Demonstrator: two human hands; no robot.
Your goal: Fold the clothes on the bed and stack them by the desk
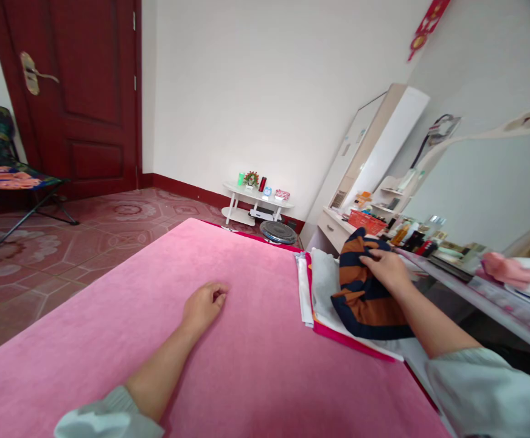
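My right hand (pixel 386 267) pinches the upper part of a navy and rust-brown striped garment (pixel 365 304); what kind of garment it is, I cannot tell. The striped cloth lies partly bunched over a stack of folded clothes (pixel 324 283) in white, grey and hot pink at the right edge of the bed. Resting low over the pink bedspread (pixel 255 359), my left hand (pixel 204 306) has its fingers loosely curled in, with nothing seen in them.
A dressing table (pixel 338 228) with a mirror, bottles and a red basket (pixel 366 222) runs along the right side. Beyond the bed stand a small white table (pixel 258 196) and a round dark object (pixel 278 232) on the floor. At left is a folding chair (pixel 13 176).
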